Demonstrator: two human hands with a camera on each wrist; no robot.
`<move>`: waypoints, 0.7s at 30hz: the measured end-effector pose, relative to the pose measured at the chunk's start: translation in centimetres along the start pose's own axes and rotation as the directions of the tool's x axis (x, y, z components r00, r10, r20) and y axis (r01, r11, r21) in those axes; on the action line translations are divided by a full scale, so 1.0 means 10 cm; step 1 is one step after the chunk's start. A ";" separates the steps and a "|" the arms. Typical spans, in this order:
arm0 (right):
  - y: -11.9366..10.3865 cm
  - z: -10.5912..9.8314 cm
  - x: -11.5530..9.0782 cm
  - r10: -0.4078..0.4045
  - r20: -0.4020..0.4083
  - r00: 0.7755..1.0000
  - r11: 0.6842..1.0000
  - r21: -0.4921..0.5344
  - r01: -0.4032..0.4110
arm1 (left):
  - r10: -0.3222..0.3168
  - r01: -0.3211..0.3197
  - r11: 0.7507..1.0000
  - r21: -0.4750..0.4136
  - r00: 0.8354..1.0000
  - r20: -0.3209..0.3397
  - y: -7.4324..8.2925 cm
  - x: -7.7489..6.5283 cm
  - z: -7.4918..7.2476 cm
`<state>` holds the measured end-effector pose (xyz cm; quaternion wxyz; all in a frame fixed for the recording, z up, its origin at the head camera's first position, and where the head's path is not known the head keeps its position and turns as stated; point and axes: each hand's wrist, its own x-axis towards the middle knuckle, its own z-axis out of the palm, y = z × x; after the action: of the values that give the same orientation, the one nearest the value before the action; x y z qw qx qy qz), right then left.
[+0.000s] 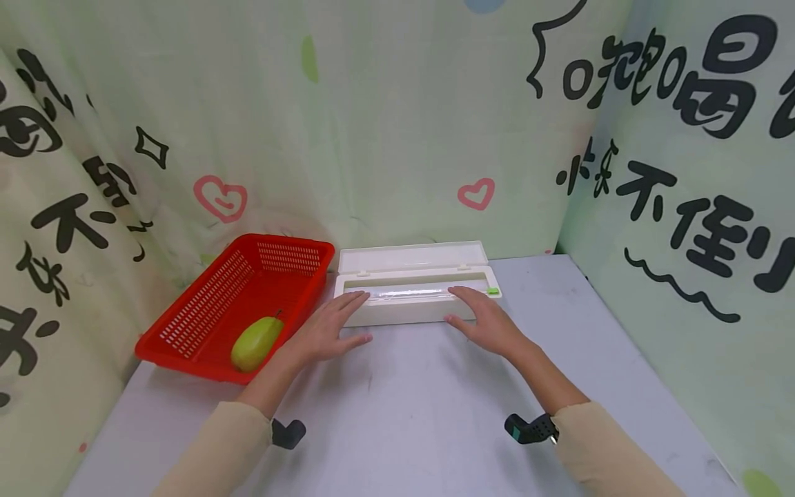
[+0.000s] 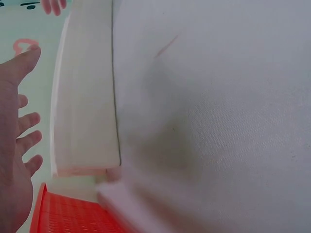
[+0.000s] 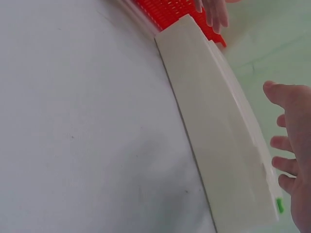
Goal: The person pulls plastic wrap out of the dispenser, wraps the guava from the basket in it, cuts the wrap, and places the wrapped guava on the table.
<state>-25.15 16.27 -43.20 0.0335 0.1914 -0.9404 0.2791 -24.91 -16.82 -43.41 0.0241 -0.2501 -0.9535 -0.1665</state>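
A white plastic-wrap dispenser box (image 1: 413,314) lies lengthwise at the back of the table, its lid (image 1: 413,259) tilted back. Inside it, a shiny clear roll (image 1: 410,293) shows, and a small green slider (image 1: 493,291) sits at the right end. My left hand (image 1: 326,331) hovers at the box's left end with fingers extended, holding nothing. Over the right end, my right hand (image 1: 491,323) spreads its fingers and thumb, also holding nothing. In the wrist views, the left hand (image 2: 12,150) and right hand (image 3: 299,145) appear beside the box; contact cannot be told.
Left of the box stands a red perforated basket (image 1: 288,241) with a yellow-green pear (image 1: 256,344) in it. The left forearm passes beside the basket's near right corner. Printed curtains (image 1: 373,138) hang behind and at both sides of the pale table (image 1: 397,414).
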 end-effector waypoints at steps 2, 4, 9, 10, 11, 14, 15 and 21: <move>0.01 0.01 0.01 0.005 0.000 1.000 1.000 0.003 -0.005 | -0.010 0.010 1.000 -0.008 1.000 0.003 0.00 0.02 0.00; 0.02 0.02 0.02 0.009 -0.002 1.000 1.000 0.007 -0.009 | -0.023 0.023 1.000 -0.019 1.000 0.008 -0.01 0.04 0.00; 0.04 0.03 0.05 0.019 -0.017 1.000 1.000 0.001 -0.019 | -0.053 0.055 0.997 -0.047 0.998 0.034 -0.01 0.07 -0.01; 0.05 0.03 0.05 0.019 -0.020 1.000 1.000 -0.003 -0.019 | -0.058 0.060 0.997 -0.051 0.997 0.040 -0.01 0.08 -0.01; 0.06 0.03 0.06 0.024 -0.022 0.999 1.000 -0.005 -0.024 | -0.064 0.067 0.996 -0.056 0.997 0.047 -0.01 0.08 -0.01; 0.08 0.03 0.08 0.026 -0.025 0.999 1.000 -0.013 -0.026 | -0.080 0.084 0.995 -0.057 0.995 0.059 -0.02 0.10 -0.01; 0.09 0.03 0.09 0.025 -0.026 0.999 1.000 -0.012 -0.025 | -0.085 0.088 0.995 -0.054 0.995 0.061 -0.02 0.11 -0.01; 0.12 0.02 0.13 0.019 -0.045 0.999 1.000 0.015 -0.018 | -0.098 0.101 0.993 -0.054 0.994 0.049 -0.06 0.16 0.00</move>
<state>-26.85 16.66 -43.76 0.0506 0.1767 -0.9390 0.2906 -26.59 -16.52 -43.35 -0.0133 -0.2065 -0.9600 -0.1886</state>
